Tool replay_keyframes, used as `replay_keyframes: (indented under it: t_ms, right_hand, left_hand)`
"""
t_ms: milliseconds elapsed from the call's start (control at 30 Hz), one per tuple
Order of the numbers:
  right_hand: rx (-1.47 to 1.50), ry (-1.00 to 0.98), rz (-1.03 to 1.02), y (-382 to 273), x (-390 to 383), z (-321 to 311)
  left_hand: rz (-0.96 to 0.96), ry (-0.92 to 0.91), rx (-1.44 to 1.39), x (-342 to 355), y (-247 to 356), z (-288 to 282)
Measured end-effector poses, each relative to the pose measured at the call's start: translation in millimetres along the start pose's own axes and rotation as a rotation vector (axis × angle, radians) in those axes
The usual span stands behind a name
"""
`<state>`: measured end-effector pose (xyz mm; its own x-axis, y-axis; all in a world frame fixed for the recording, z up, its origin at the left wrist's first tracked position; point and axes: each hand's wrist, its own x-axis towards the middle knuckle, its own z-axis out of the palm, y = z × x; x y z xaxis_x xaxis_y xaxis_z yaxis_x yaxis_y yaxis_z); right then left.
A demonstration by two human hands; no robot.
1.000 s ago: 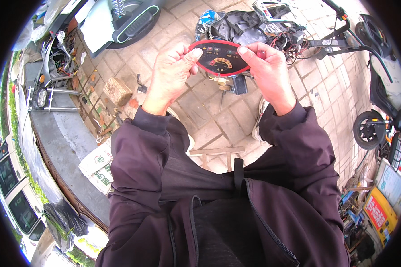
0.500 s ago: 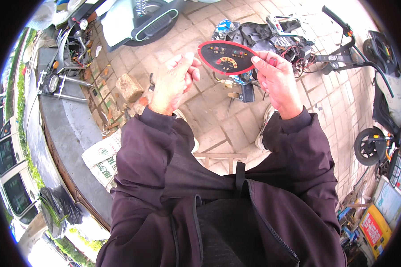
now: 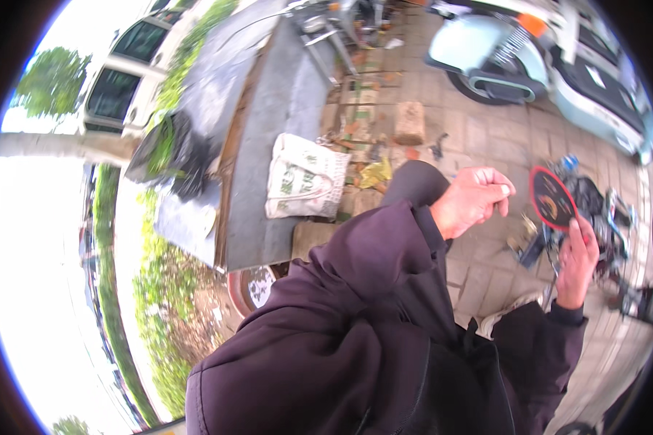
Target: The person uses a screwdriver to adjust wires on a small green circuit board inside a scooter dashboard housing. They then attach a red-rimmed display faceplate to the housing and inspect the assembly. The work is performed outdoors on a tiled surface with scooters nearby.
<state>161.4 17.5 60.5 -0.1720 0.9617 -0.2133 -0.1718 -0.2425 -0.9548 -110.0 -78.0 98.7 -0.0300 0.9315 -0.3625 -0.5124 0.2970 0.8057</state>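
My right hand (image 3: pixel 577 255) pinches the lower end of an oval instrument panel (image 3: pixel 553 197), dark-faced with a red rim and small printed symbols and a dial arc. The panel is held up in the air above the paving. My left hand (image 3: pixel 474 200) is raised to the left of it, apart from it, with thumb and fingers drawn together; anything between the fingertips is too small or hidden to make out. Beyond the panel, a heap of scooter parts and wiring (image 3: pixel 611 230) lies on the ground.
A white printed cloth bag (image 3: pixel 308 177) rests on a grey slab (image 3: pixel 286 101) at the left, beside a black plastic bag (image 3: pixel 174 156). A brick (image 3: pixel 410 122) lies on the paving. A pale blue scooter (image 3: pixel 486 47) stands at the far right. Near the slab's end sits a round basin (image 3: pixel 252 286).
The view has swung left, so my hands and the panel now appear further right. My right hand keeps its hold on the panel; my left hand stays apart from it with its fingers drawn together.
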Motion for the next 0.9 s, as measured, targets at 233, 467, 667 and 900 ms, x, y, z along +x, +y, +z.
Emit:
replay_keyframes:
  t_ms: [233, 467, 667, 900]
  right_hand:
    - [-0.146, 0.014, -0.033, 10, 4, -11]
    - [-0.214, 0.023, -0.022, 22, 8, -17]
    - [-0.268, 0.027, 0.000, 30, 11, -22]
    - [-0.283, -0.016, 0.033, 34, 12, -20]
  left_hand:
    - [0.410, 0.363, 0.089, -76, 27, -98]
    - [0.459, 1.375, 0.105, -265, -3, -314]
    - [0.446, 2.166, 0.720, -418, 14, -432]
    - [-0.352, 1.762, 1.218, -472, 20, -528]
